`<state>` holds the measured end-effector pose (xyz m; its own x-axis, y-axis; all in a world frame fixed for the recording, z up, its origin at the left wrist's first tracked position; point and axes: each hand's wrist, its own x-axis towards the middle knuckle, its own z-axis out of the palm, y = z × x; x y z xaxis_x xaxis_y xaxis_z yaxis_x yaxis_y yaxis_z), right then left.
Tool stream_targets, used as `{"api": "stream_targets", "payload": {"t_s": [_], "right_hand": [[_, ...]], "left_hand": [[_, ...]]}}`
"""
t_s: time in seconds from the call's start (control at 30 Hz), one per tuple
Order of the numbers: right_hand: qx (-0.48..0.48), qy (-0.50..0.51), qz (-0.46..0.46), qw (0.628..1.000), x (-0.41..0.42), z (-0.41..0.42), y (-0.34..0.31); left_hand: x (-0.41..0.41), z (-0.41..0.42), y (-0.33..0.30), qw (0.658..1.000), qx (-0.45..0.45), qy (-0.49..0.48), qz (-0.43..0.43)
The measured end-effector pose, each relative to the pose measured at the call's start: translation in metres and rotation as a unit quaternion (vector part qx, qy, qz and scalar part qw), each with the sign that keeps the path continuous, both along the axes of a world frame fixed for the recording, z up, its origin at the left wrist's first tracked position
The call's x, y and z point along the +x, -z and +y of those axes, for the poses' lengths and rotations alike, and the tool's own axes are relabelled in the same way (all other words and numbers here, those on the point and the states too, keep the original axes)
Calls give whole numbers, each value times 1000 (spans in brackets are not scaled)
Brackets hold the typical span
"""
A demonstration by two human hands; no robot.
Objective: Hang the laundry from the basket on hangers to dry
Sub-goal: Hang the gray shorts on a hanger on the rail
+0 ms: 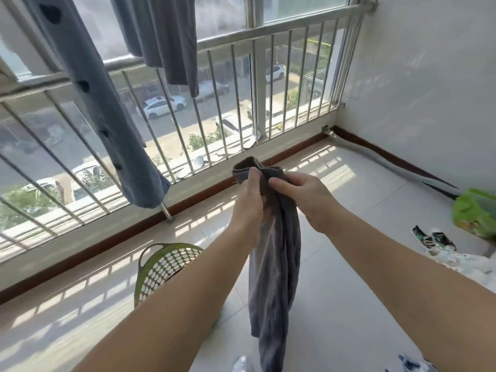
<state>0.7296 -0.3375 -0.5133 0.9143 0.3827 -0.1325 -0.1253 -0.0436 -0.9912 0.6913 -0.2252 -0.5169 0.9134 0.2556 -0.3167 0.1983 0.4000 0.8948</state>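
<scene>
A long grey garment (273,277) hangs down from both my hands in the middle of the view. My left hand (251,202) grips its bunched top edge, and my right hand (306,194) pinches the same edge just beside it. A green perforated laundry basket (163,267) stands on the floor at lower left, partly hidden behind my left forearm; its contents are not visible. Two garments hang overhead: a blue one with dark spots (94,103) at left and a grey one (166,41) at top centre. No hanger is visible.
A metal railing (236,36) with vertical bars runs along the window in front. A white wall (429,89) closes the right side, with a grey pipe (389,162) along its base. A green bag (475,213) and patterned cloth (434,240) lie on the tiled floor at right.
</scene>
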Motion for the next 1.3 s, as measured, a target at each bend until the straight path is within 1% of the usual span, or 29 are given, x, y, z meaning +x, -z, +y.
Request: {"api": "stream_targets", "payload": {"t_s": [0.03, 0.07, 0.1, 0.13, 0.2, 0.23, 0.27, 0.3, 0.37, 0.4, 0.43, 0.47, 0.53, 0.57, 0.63, 0.73, 0.8, 0.83, 0.87, 0.93, 0.97, 1.0, 1.07, 1.13, 1.2, 1.23, 1.27, 1.3], "right_hand": [[11, -42, -6, 999, -4, 1, -1], [1, -70, -29, 997, -7, 2, 0], [-29, -83, -68, 994, -9, 5, 1], [-72, -72, -117, 988, -9, 8, 3], [-144, -5, -194, 970, -9, 12, 2], [-157, 28, -210, 965, -8, 13, 0], [-158, 39, -220, 962, -8, 14, -1], [-154, 34, -224, 962, -9, 15, -4], [-131, 8, -225, 965, -11, 16, -11], [-104, -10, -218, 970, -13, 17, -15], [-66, -34, -204, 976, -15, 17, -21], [-24, -63, -186, 980, -17, 17, -26], [44, -122, -147, 981, -19, 16, -36], [62, -142, -135, 979, -18, 15, -40], [63, -158, -134, 976, -17, 13, -45], [26, -179, -118, 977, -10, 9, -46], [-26, -222, -99, 970, -9, 9, -45], [-82, -234, -107, 963, -9, 11, -44], [-166, -238, -135, 948, -10, 15, -44], [-344, -214, -209, 890, -11, 26, -42], [-391, -189, -242, 868, -11, 35, -40], [-406, -158, -262, 861, -10, 39, -37], [-385, -105, -271, 876, -12, 52, -34], [-368, -81, -273, 885, -19, 66, -33], [-366, -81, -272, 886, -25, 81, -30], [-363, -85, -260, 891, -29, 87, -30], [-352, -90, -240, 900, -35, 97, -33], [-339, -93, -210, 912, -39, 104, -36]], "left_hand": [[-5, -1, -1, 999, -31, -6, -7], [-10, -2, -3, 998, -53, -14, -12], [-13, -4, -5, 998, -56, -15, -17], [-18, -4, -7, 999, -43, -14, -21], [-27, 1, -7, 1000, -2, -8, -22], [-31, 5, -5, 999, 24, -5, -24], [-35, 11, 0, 997, 73, -14, -25], [-38, 18, 6, 989, 136, -48, -22], [-44, 34, 17, 961, 240, -136, 22], [-48, 43, 20, 948, 265, -162, 67], [-52, 52, 21, 942, 272, -167, 107], [-55, 60, 23, 945, 269, -140, 124], [-55, 78, 29, 962, 250, -56, 90], [-54, 83, 29, 967, 239, -25, 80], [-58, 89, 21, 970, 227, 5, 81], [-63, 100, 12, 967, 246, 7, 68], [-70, 105, 8, 964, 260, -2, 56], [-73, 107, 8, 959, 279, -5, 54], [-77, 109, 8, 950, 307, -5, 50], [-84, 113, 7, 924, 379, -5, 40], [-88, 118, 8, 910, 413, -11, 40], [-90, 120, 7, 897, 439, -12, 44], [-97, 130, 2, 858, 510, -13, 61], [-103, 141, -6, 797, 596, -7, 103], [-108, 151, -16, 727, 667, -3, 159], [-110, 155, -20, 707, 683, -8, 181], [-114, 161, -25, 701, 685, -14, 198], [-116, 166, -29, 719, 665, -17, 203]]}}
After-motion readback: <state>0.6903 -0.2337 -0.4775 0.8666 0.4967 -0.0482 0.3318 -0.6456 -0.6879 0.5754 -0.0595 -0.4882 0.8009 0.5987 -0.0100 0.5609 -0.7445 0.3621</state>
